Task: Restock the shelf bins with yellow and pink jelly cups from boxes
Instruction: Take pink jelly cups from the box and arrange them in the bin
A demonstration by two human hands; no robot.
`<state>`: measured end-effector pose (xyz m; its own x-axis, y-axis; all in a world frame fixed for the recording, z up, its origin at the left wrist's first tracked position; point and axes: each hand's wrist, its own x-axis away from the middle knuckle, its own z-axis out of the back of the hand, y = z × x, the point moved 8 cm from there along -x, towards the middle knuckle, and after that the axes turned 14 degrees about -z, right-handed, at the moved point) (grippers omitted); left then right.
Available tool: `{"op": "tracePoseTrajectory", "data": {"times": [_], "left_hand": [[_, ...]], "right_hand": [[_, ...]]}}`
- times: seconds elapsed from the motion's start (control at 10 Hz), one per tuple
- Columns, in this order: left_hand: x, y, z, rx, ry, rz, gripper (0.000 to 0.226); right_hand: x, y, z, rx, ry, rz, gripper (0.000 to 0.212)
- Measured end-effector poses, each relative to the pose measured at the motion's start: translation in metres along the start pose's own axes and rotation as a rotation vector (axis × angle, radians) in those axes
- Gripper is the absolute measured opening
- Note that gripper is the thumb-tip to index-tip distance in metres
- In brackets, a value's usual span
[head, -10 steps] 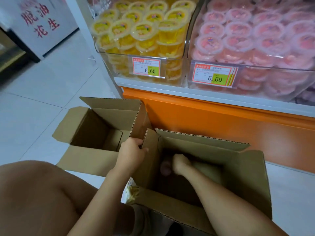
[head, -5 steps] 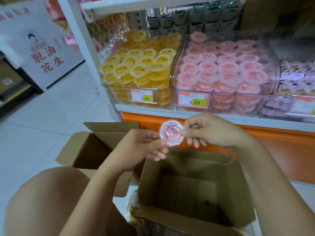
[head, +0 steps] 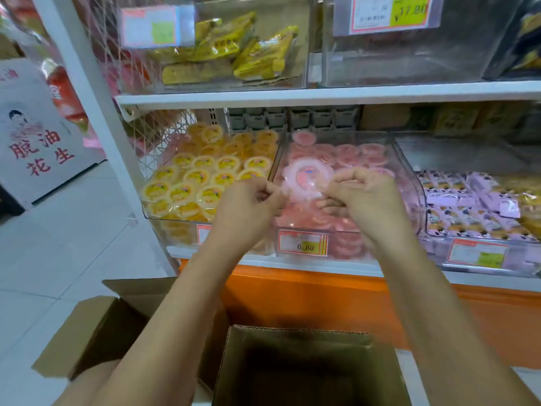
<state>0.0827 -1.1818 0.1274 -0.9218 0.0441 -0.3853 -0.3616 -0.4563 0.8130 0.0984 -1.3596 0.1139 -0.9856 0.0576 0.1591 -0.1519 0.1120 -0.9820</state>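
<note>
A pink jelly cup (head: 306, 179) is held up between both hands, in front of the clear bin of pink cups (head: 357, 159). My left hand (head: 248, 206) pinches its left edge with curled fingers. My right hand (head: 363, 197) pinches the right edge. The cup is blurred and faces me lid-on. To the left stands the bin of yellow jelly cups (head: 205, 177), piled full. Below my arms an open cardboard box (head: 307, 367) shows a dark inside. A second open box (head: 111, 326) sits to its left on the floor.
The orange shelf base (head: 322, 300) runs behind the boxes. Purple wrapped snacks (head: 468, 206) fill the bin to the right. An upper shelf (head: 322, 95) carries yellow packets. A white upright post (head: 96, 112) stands left. White tiled floor (head: 58, 244) spreads to the left.
Both hands rose from the box with the pink cup, up to the height of the pink bin. The view tilted up, now showing the upper shelf.
</note>
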Motion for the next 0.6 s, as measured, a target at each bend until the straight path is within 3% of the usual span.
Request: {"op": "tracePoseTrajectory", "data": {"times": [0.1, 0.2, 0.4, 0.6], "left_hand": [[-0.035, 0.003, 0.008, -0.295, 0.047, -0.098, 0.005], [-0.059, -0.011, -0.003, -0.463, -0.067, -0.066, 0.015], [-0.079, -0.020, -0.019, -0.643, -0.218, -0.125, 0.017], [-0.088, -0.016, -0.016, -0.681, -0.225, -0.220, 0.024]], "right_hand": [[-0.055, -0.020, 0.020, -0.013, 0.112, -0.030, 0.018], [-0.109, -0.031, 0.034, 0.058, 0.191, -0.105, 0.010], [-0.220, -0.011, 0.066, 0.179, 0.334, -0.176, 0.020], [-0.252, -0.004, 0.056, 0.256, 0.442, -0.238, 0.011]]}}
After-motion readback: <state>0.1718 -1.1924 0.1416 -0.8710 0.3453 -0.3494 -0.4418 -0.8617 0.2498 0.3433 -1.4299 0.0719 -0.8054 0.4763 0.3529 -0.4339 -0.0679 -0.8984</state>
